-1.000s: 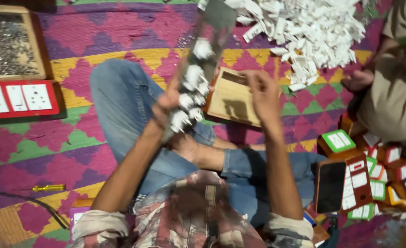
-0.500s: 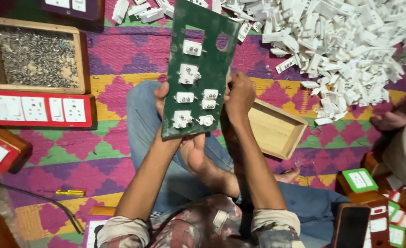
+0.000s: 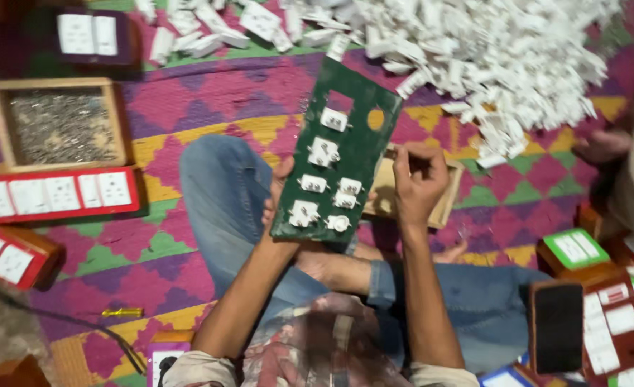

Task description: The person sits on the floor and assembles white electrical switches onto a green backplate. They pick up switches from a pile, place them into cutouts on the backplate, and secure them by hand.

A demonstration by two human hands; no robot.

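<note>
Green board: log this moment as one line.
left hand: holds green board upright over lap | right hand: fingers closed at board's right edge, over wooden tray | white parts pile: beyond

Home floor workshop: patterned rug, heaped white switch parts.

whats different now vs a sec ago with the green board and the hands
The green board turned from edge-on to face-up. The right hand let go and moved to the small wooden tray. The left hand still holds it. White parts pile and screw tray unchanged.
</note>
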